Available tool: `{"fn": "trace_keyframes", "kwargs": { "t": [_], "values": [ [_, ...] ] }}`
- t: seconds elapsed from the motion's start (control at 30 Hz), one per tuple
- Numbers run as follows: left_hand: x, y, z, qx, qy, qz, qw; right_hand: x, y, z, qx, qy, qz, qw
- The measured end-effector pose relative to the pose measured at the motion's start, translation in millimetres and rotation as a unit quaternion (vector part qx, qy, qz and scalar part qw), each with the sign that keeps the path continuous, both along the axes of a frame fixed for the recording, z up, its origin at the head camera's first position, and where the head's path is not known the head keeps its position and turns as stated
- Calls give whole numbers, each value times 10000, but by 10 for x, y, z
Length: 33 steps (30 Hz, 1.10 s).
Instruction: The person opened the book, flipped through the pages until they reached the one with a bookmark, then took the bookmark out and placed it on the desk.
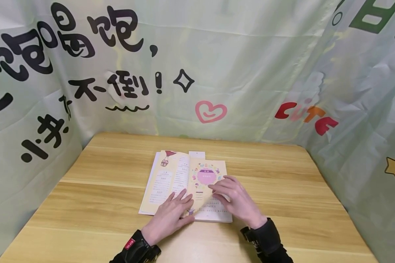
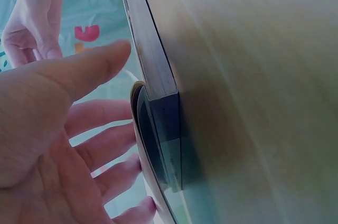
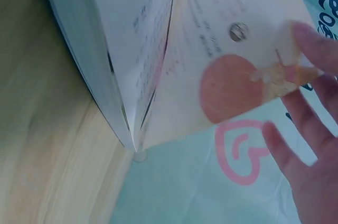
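An open book (image 1: 158, 188) lies on the table, with printed text and a balloon drawing on its left side. My left hand (image 1: 168, 217) rests with spread, straight fingers on the lower part of the book near the spine. In the left wrist view, its thumb (image 2: 105, 65) stands off the book's lower edge (image 2: 150, 44). My right hand (image 1: 238, 199) pinches the outer edge of a cream page (image 1: 206, 177) bearing a pink circle. That page is lifted and bent, baring the text page beneath. Its underside, with an orange-red round picture (image 3: 229, 89), shows in the right wrist view.
A white tab (image 1: 196, 155) sticks out past the book's top edge. Wood-grain table (image 1: 112, 175) surrounds the book. Behind and beside the table hangs a pale green printed curtain (image 1: 250, 73) with lettering and a pink heart. Both wrists wear black straps.
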State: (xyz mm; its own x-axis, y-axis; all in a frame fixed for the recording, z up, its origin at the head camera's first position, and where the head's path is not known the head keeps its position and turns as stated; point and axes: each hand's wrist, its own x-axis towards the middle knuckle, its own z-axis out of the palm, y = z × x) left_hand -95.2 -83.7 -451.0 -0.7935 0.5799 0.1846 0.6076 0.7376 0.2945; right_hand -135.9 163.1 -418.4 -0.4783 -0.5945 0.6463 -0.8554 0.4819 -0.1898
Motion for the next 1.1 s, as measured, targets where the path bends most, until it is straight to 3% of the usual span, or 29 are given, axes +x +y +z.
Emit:
{"fn": "trace_keyframes", "kwargs": {
  "t": [0.2, 0.5, 0.67, 0.87, 1.1],
  "values": [
    [-1, 15, -9, 29, 149, 80, 9999, 5, -94, -20, -648, 453, -652, 9947],
    [-4, 28, -15, 169, 399, 113, 9990, 40, -252, -83, -1413, 503, -1424, 9784],
    [-9, 40, -9, 256, 751, 175, 9967, 61, -329, -95, -1597, -26, -1447, 9765],
    [-23, 44, -6, 378, 1182, 339, 9917, 44, -453, -141, -1737, -981, -920, 9756],
    [-20, 25, 68, 1144, 1145, 567, 9852, 75, -576, -218, -1687, -2507, -332, 9527]
  ]
}}
